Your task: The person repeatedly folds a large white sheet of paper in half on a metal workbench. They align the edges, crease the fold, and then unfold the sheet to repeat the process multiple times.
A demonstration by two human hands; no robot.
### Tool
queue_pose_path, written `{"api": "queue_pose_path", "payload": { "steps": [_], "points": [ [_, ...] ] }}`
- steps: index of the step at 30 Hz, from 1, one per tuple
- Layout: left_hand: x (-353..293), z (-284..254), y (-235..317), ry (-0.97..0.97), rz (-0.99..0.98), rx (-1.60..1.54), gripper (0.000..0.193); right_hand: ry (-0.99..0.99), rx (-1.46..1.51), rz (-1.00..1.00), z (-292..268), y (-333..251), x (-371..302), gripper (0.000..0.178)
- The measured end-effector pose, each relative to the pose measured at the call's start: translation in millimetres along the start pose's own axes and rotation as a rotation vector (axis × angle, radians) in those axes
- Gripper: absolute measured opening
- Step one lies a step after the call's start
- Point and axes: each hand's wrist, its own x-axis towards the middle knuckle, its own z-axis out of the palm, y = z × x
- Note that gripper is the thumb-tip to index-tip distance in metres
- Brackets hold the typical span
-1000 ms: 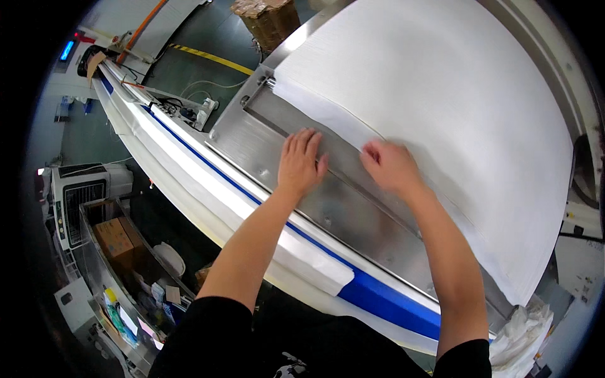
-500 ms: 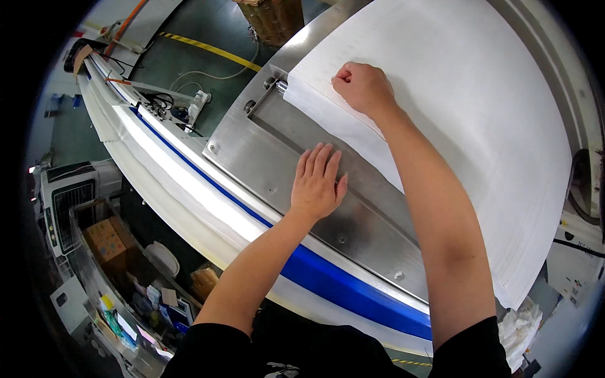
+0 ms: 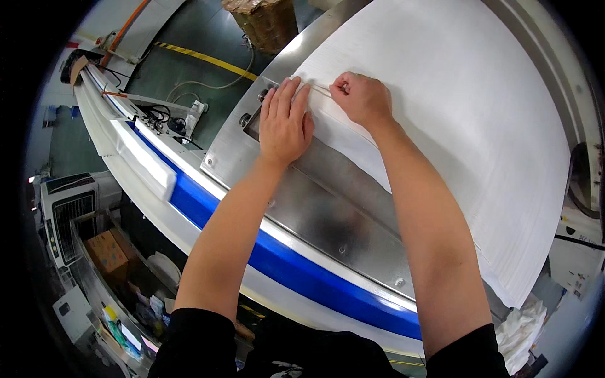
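At the far left, a box-shaped grey machine (image 3: 69, 211) is standing beside a cardboard box (image 3: 108, 252) on the floor below the work area. A blue-and-white rail (image 3: 252, 249) is running along the near edge of the metal surface (image 3: 328, 214). The left hand (image 3: 285, 123) is lying flat, fingers together and stretched out, pressing on the far left corner of the white sheet (image 3: 454, 126) where it is meeting the bare metal. Just to its right, the right hand (image 3: 362, 97) is curled, fingertips pinched together on the sheet's edge. The sheet is spreading wide over the surface, from the hands toward the right and the far side. At the near right, crumpled white cloth (image 3: 520, 324) is lying past the sheet's corner.
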Motion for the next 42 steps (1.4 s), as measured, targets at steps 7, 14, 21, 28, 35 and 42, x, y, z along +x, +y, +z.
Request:
{"api": "queue_pose_path", "payload": {
  "steps": [7, 14, 21, 28, 35, 42],
  "points": [
    [-3, 5, -7, -0.047, 0.052, 0.045, 0.045, -0.004, -0.027, -0.017, 2, 5, 1, 0.016],
    [-9, 1, -10, -0.025, 0.031, 0.046, 0.033, -0.04, -0.037, 0.015, 0, 2, 2, 0.017],
    [-17, -17, -9, -0.059, 0.072, 0.087, 0.028, -0.043, 0.024, 0.022, -5, -2, -3, 0.018],
    [10, -43, -42, -0.485, 0.44, 0.126, 0.033, -0.068, -0.102, 0.053, -40, -19, -121, 0.029],
    [52, -51, 4, -0.884, 0.323, 0.399, 0.054, 0.142, -0.485, 0.494, -150, 142, -330, 0.039],
    [54, 11, 8, -0.975, 0.356, 0.763, 0.028, 0.062, -0.694, 0.85, -293, 289, -527, 0.048]
  ]
}}
